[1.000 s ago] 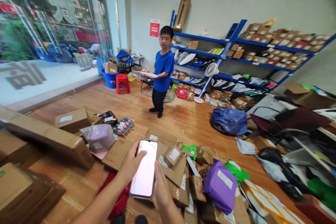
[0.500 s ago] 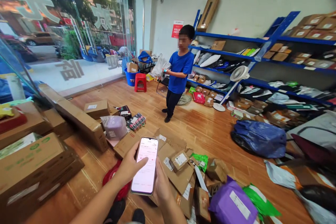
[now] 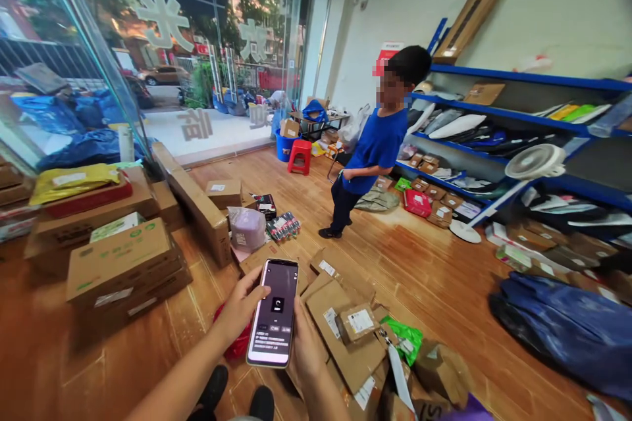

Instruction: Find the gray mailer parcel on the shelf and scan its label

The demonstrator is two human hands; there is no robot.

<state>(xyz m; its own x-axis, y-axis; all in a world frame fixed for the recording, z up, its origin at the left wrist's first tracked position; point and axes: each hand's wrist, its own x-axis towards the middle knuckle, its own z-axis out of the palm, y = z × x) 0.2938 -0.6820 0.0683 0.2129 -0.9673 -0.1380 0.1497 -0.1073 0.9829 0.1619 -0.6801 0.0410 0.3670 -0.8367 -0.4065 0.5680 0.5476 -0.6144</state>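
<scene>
A smartphone (image 3: 272, 319) is held upright in front of me, its screen dark with a small loading symbol and lines of text. My left hand (image 3: 243, 308) grips its left edge, the thumb over the screen's upper left part. Along the right edge my right hand (image 3: 305, 342) is closed around the phone, its fingers mostly hidden behind it. Just beyond and to the right of the phone lie flat cardboard parcels (image 3: 345, 348) with a small labelled box (image 3: 357, 322) on top. A red bag (image 3: 239, 341) shows partly behind my left hand.
A person in a blue shirt (image 3: 379, 139) stands on the wooden floor ahead. Stacked cartons (image 3: 123, 256) and a long carton (image 3: 192, 204) lie to the left. A white fan (image 3: 536, 163) stands before blue shelves (image 3: 523, 112) of parcels. A blue bag (image 3: 557, 329) lies at right.
The phone's screen has turned from a white page to a dark loading view. My view has swung left. The person ahead has turned and lowered an arm; both my hands still hold the phone.
</scene>
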